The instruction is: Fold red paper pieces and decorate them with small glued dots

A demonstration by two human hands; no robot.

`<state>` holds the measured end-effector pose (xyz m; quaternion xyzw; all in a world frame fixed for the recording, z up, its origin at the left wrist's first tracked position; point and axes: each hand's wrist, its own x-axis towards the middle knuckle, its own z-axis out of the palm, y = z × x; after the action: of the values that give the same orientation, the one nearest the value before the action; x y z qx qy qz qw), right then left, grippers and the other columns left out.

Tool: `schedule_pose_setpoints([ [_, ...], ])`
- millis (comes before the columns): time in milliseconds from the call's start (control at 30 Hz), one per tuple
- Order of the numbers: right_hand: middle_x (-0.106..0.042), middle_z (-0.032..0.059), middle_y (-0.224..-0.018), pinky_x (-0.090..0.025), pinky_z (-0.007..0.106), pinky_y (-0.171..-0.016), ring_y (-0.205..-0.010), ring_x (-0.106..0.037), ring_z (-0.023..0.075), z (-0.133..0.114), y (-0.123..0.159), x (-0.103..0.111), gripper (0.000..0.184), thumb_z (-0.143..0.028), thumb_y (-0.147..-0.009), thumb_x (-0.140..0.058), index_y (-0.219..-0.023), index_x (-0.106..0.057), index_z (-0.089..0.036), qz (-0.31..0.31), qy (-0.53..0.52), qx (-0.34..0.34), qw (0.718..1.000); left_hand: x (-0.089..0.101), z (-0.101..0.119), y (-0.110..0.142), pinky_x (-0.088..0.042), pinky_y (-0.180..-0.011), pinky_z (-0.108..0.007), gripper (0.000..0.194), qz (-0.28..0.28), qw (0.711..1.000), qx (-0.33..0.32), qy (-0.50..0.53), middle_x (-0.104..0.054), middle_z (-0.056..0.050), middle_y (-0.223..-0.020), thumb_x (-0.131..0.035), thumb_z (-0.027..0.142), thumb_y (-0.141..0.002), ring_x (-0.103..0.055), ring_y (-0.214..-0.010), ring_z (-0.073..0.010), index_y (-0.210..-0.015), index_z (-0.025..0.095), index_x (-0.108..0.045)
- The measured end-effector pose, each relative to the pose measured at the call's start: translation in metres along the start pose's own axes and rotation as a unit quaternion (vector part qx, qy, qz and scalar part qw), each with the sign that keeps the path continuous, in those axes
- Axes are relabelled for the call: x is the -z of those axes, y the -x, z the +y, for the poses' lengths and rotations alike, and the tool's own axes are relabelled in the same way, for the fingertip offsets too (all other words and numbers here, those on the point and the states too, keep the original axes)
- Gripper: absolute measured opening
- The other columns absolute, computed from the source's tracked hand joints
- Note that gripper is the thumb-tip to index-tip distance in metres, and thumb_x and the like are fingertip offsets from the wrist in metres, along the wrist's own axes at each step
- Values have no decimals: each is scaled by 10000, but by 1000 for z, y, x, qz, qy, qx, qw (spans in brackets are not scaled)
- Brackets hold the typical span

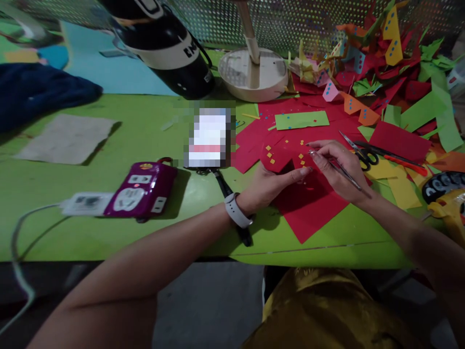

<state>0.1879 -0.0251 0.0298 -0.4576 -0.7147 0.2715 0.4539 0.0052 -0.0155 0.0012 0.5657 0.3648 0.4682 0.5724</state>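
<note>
- Head view: left hand [262, 188] grips red paper [285, 150]; tilting could spill yellow squares [268, 148].
- Right hand [339, 162], pinching thin tool [348, 176], could nudge them askew.

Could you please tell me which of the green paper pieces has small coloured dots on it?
The strip on the red paper; it bears blue and red dots, while the green pieces farther right look plain.
</note>
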Motion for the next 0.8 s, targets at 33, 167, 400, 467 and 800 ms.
schedule_pose_setpoints([
  [33,-735,67,-1094,-518,412,-969,-1074,-680,218,0,0,0,281,-486,-965,-559,-803,-596,-259,1,-1,4,1000,0,-1,0,-598,-787,-361,304,4,1000,-3,-2,-764,-45,-854,-846,437,-732,-705,-780,-212,-885,199,-733],
  [167,-738,72,-1099,-518,404,-959,-1075,-682,222,0,0,-1,296,-487,-968,-553,-812,-602,-240,-3,3,13,1000,1,-4,-1,-592,-780,-340,314,7,1000,1,18,-766,-40,-894,-862,407,-719,-697,-792,-200,-911,197,-730],
  [400,-739,73,-1080,-522,389,-943,-1042,-688,214,3,-1,-1,285,-477,-962,-573,-815,-610,-237,1,0,26,1000,1,-4,-1,-599,-780,-353,351,0,999,-12,42,-757,-41,-873,-879,419,-702,-711,-812,-215,-928,197,-729],
  [467,-737,73,-1085,-520,399,-949,-1044,-686,218,2,-1,-1,292,-489,-963,-568,-820,-616,-239,-1,4,25,1000,1,-5,-2,-602,-817,-370,373,3,999,-14,46,-767,-51,-935,-886,410,-693,-716,-864,-229,-964,201,-735],
  [800,-731,74,-1090,-521,407,-960,-1063,-682,219,-1,-1,-1,322,-523,-963,-561,-804,-604,-246,-4,-1,24,1000,2,-4,-1,-612,-762,-358,336,0,999,3,36,-761,-51,-873,-876,399,-705,-701,-777,-208,-926,185,-742],
])
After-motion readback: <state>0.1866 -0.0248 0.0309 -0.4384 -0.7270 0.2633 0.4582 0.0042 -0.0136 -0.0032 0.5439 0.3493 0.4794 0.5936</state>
